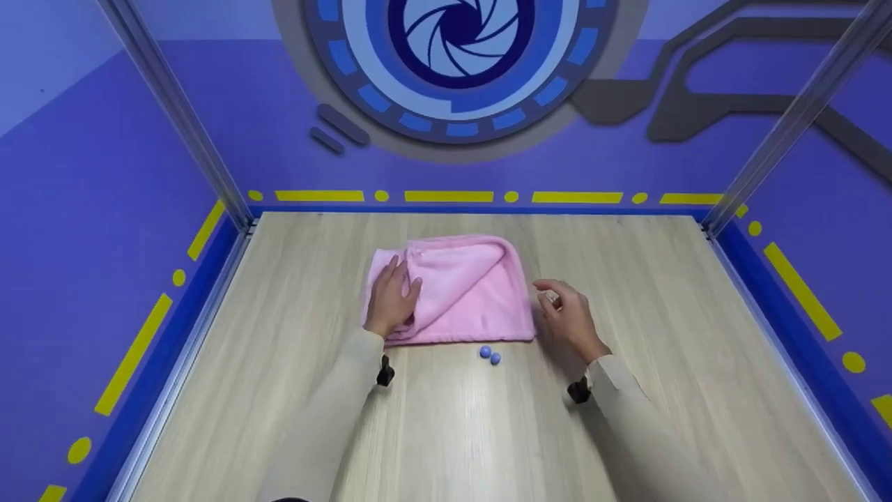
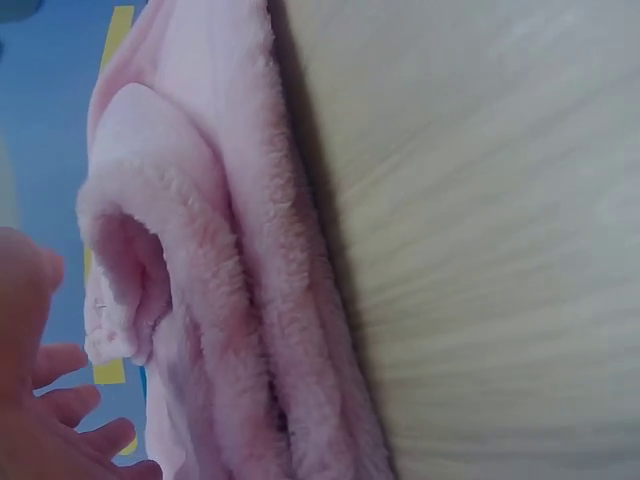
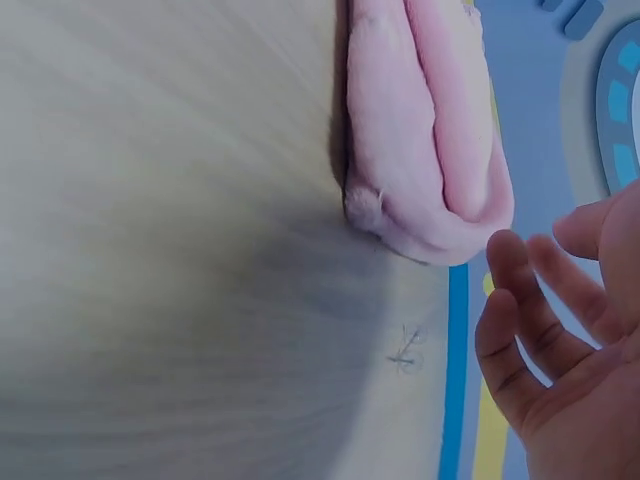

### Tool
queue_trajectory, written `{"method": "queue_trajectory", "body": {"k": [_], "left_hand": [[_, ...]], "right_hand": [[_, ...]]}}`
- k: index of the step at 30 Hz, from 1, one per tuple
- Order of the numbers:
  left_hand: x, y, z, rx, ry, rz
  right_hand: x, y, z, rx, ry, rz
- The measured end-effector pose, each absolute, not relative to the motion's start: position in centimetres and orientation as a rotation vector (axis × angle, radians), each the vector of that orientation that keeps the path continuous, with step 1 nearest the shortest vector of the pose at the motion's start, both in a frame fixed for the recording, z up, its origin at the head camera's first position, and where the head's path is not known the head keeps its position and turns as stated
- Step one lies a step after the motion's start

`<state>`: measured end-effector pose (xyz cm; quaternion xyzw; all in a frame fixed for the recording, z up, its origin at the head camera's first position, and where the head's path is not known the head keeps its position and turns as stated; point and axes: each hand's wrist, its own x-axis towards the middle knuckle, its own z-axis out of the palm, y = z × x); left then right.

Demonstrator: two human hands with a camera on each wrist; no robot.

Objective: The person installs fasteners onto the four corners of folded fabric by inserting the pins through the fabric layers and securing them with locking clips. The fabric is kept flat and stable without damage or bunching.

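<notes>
A pink fleecy towel (image 1: 481, 300) lies folded on the table, with one layer turned over diagonally. Over its left part is my left hand (image 1: 394, 298), fingers stretched out and apart. In the left wrist view the towel's fuzzy folded edges (image 2: 290, 240) stand out beside the fingers (image 2: 70, 402); whether they press on the cloth I cannot tell. Just off the towel's right edge hovers my right hand (image 1: 568, 317), its fingers loosely bent and holding nothing. The right wrist view has that hand (image 3: 580, 370) close to the towel's rounded corner (image 3: 430, 225).
Two small blue balls (image 1: 486, 352) lie side by side in front of the towel. Blue-purple walls with yellow dashes (image 1: 449, 196) and metal corner posts (image 1: 181, 115) enclose the wooden table (image 1: 446, 432). A small dark mark (image 3: 407, 352) shows on the tabletop.
</notes>
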<state>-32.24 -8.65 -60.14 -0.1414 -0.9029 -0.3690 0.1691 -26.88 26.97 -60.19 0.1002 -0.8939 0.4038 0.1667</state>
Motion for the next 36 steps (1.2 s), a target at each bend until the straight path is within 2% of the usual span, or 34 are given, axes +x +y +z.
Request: {"method": "queue_trajectory", "body": {"k": [7,22,36], "left_hand": [[-30.5,-9.1,-60.0,-0.436,-2.51,-1.105],[-26.8,-9.8,-59.6,-0.398,-2.495,-1.196],[-25.6,-10.3,-60.4,-0.366,-2.488,-1.234]], "right_hand": [[-27.4,27.8,-61.1,0.286,-2.605,1.095],[-28.3,29.5,-62.4,-0.004,-2.857,0.888],[-29.1,29.8,-62.7,-0.03,-2.896,0.797]]}}
